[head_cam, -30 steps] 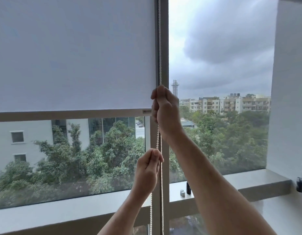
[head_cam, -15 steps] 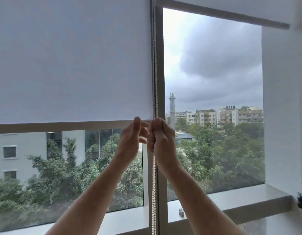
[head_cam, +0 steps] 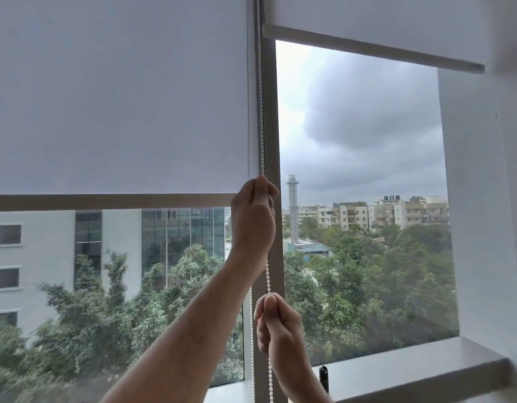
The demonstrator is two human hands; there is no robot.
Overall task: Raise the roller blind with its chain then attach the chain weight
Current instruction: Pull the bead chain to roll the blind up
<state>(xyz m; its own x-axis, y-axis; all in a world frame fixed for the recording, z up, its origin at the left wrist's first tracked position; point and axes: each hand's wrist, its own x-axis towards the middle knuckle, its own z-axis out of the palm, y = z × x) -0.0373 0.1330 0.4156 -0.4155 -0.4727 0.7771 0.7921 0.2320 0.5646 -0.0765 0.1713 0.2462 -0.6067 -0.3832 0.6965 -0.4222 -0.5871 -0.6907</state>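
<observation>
On the left, the roller blind (head_cam: 117, 94) hangs as a flat, matte, pale grey sheet over the upper half of the window, its straight bottom bar (head_cam: 106, 201) a smooth grey strip lying level across the glass. Below the bar the pane shows a white building and leafy treetops.

The left hand (head_cam: 253, 221) reaches up from the lower left on a long, bare, extended forearm, the wrist straight and the back of the hand facing the camera. It sits at the height of the bottom bar, right at the blind's right edge. Its fingers (head_cam: 263, 187) are curled together into a fist clamped on the chain (head_cam: 261, 112), a string of small, round, white beads that runs straight up in front of the grey upright window frame (head_cam: 270, 126).

Below that fist the chain comes out taut and slants slightly down to the right hand (head_cam: 276, 324), which rises from the bottom edge with its thumb uppermost. Its fingers (head_cam: 270, 302) are closed, pinching the same strand at the top of the fist. Two bead strands hang on down beside this hand, one to its left and one passing behind the wrist.

Right of the frame, a second blind (head_cam: 376, 21) of the same pale cloth is wound high. On the smooth grey windowsill (head_cam: 411, 370) a small dark upright object (head_cam: 323, 379) stands just beside the right wrist; what it is cannot be told.
</observation>
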